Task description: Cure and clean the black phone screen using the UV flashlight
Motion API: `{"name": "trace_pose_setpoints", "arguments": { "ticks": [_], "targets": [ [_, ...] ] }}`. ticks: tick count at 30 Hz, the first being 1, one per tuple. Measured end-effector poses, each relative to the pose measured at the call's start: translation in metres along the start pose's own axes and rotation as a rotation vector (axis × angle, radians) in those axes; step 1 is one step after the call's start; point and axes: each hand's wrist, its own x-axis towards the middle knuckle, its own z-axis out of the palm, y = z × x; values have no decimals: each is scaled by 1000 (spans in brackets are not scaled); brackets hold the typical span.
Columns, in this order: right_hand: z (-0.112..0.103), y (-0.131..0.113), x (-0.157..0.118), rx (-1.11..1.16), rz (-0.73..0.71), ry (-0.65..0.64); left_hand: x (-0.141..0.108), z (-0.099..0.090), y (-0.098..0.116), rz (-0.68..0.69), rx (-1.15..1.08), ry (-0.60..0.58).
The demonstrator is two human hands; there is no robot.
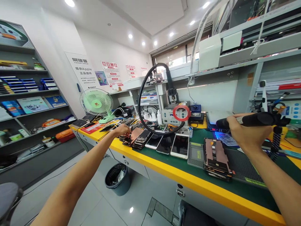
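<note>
At the left part of the bench, my left hand [122, 130] is at a stack of phone screens [135, 135], its fingers bent down; what they hold, if anything, is too small to make out. On the right, my right hand [244, 135] is wrapped round a thick black cylindrical tool [255, 119], raised above the bench. Below and left of that hand lies a second stack of phone screens [216, 158] beside a grey mat [245, 166]. Three phones [180, 145] lie side by side between the stacks.
A black hose [141, 100] loops over the bench [164, 166] before a grey station [168, 116] with a red ring [181, 113]. A green fan [96, 102] stands at the far left. A bin [118, 179] is on the floor. Shelving [235, 58] rises behind.
</note>
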Motion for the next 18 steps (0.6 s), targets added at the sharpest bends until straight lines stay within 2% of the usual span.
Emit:
{"name": "trace_pose_setpoints", "arguments": {
  "ticks": [10,18],
  "targets": [
    [-2,-2,0,-3,39,-11,-1,8,9,-9,15,52],
    [-4,-5,0,-3,71,-30,0,10,17,-4,49,42]
  ]
}}
